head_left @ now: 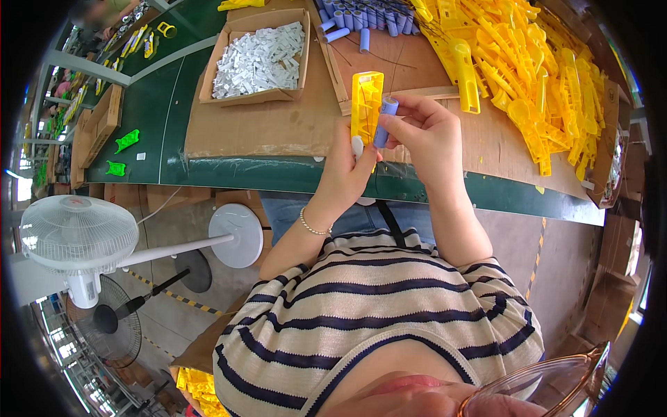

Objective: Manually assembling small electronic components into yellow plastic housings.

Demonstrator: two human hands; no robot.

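My left hand (342,165) is closed round the lower end of a long yellow plastic housing (367,101), held upright over the table's near edge with its ribbed hollow side showing. A white round piece (358,146) sits at the housing's lower left edge. Right beside the housing, a purple battery cell (385,125) is pinched between the thumb and fingers of my right hand (429,135). The cell tilts slightly, and its lower end is close to my left fingers. Whether it touches the housing I cannot tell. Thin dark wires show near the cell.
A cardboard box (306,66) of small white parts stands at the back left. More purple cells (364,40) lie at the back, beside a large heap of yellow housings (535,76) on the right. Green plastic pieces (127,141) lie far left. A white fan (80,233) stands left of me.
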